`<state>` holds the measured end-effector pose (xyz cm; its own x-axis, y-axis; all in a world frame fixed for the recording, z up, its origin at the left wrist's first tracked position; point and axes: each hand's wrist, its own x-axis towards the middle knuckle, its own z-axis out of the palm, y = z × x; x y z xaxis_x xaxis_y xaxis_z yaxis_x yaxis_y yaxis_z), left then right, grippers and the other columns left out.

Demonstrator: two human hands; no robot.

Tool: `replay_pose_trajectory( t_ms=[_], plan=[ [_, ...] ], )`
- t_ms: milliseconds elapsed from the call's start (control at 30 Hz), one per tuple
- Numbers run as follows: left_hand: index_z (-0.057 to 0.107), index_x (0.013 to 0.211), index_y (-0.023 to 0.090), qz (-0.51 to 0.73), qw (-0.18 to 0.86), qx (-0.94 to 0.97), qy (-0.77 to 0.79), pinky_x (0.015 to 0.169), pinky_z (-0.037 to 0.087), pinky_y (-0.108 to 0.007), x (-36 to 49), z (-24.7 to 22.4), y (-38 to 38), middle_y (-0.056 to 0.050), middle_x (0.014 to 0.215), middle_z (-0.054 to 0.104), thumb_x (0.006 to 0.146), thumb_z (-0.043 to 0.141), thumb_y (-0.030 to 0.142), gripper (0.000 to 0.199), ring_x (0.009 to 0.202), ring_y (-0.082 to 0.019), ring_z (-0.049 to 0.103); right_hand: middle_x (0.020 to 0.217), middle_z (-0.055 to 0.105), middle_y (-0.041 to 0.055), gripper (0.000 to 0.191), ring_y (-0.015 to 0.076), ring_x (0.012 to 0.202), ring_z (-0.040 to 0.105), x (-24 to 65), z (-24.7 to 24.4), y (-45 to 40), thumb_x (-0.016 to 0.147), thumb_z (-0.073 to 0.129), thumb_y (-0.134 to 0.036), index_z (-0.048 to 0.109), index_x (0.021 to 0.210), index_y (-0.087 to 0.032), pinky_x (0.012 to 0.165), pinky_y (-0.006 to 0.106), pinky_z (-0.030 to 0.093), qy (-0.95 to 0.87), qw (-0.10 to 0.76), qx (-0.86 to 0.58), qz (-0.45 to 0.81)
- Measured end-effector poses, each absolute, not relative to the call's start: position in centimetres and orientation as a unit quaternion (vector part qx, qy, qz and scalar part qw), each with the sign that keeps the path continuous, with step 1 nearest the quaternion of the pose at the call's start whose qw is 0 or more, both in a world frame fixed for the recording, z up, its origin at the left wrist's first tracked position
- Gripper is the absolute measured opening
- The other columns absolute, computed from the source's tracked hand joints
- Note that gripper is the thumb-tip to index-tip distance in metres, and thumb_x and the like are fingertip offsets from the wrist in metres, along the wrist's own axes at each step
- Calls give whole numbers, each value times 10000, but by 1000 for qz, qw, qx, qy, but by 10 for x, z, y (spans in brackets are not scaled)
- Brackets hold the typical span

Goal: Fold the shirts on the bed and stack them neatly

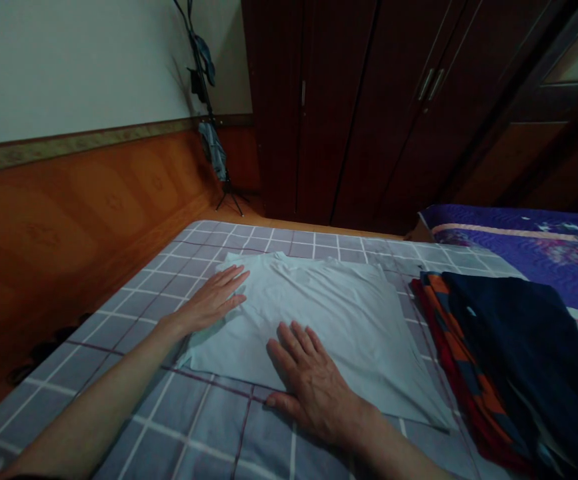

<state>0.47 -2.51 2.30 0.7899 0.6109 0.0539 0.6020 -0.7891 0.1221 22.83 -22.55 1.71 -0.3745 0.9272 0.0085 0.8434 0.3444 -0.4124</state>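
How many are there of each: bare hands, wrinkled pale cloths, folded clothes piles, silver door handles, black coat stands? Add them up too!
Bare hands: 2 (left hand, right hand)
Wrinkled pale cloth: 1
Folded dark clothes pile: 1
Silver metal door handles: 3
Black metal coat stand: 1
Total: 8
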Motion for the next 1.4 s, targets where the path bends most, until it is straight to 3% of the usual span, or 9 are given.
replay_pose_trajectory(
  t_ms=[67,167,400,533,667,733,833,1067,1400],
  plan=[
    [273,1468,244,18,52,941,335,1142,192,-452,-10,13,-39,-61,1544,225,952,319,502,579,1422,-249,164,1516,203,171,686,355,1398,119,235,15,-220,898,447,-570,340,1443,-167,1115,551,162,-794,103,-586,128],
    [235,1481,180,22,34,917,398,1131,198,-475,-28,-6,-44,-125,1552,161,941,325,521,645,1425,-282,136,1484,252,230,679,404,1373,179,248,8,-211,877,521,-501,398,1408,-96,1089,571,202,-748,63,-658,63],
    [226,1478,163,46,37,901,431,1122,214,-474,-45,-20,-28,-139,1549,173,918,333,544,686,1422,-291,149,1460,322,220,674,388,1359,235,269,-12,-206,888,471,-543,419,1393,-100,1065,557,237,-704,64,-706,-41],
    [423,1370,147,45,75,884,459,1083,292,-438,-60,-1,-24,-150,1457,383,854,424,572,668,1351,-308,324,1440,357,215,645,399,1338,264,277,-19,-203,890,470,-540,446,1375,-116,1046,555,258,-696,63,-711,-80],
    [638,951,185,14,184,867,463,819,460,-311,-77,31,-28,-59,986,671,808,489,548,418,938,-229,606,1417,384,215,608,398,1322,284,284,-24,-200,902,453,-522,476,1347,-107,1042,542,275,-693,67,-707,-123],
    [617,786,181,-26,269,843,466,641,441,-246,-82,43,-34,-9,755,650,769,544,512,339,722,-177,597,1409,392,210,604,398,1314,293,285,-26,-199,909,432,-522,477,1343,-105,1040,540,281,-697,71,-700,-137],
    [593,707,182,-88,343,822,447,520,357,-204,-82,48,-43,32,625,593,666,648,403,232,600,-136,535,1395,405,209,605,393,1299,309,286,-28,-198,912,418,-521,474,1342,-99,1034,539,290,-704,72,-691,-148],
    [577,610,186,-100,322,858,388,505,289,-209,-77,47,-47,38,555,515,666,544,260,99,561,-116,452,1390,408,205,588,389,1299,300,288,-31,-198,910,425,-505,481,1329,-96,1034,531,288,-707,74,-684,-164],
    [618,583,197,-116,292,856,411,492,258,-238,-74,47,-54,30,554,563,606,661,357,167,550,-133,485,1375,422,216,584,396,1293,315,288,-33,-197,921,388,-514,493,1314,-95,1017,535,311,-707,76,-678,-186]
  ],
)
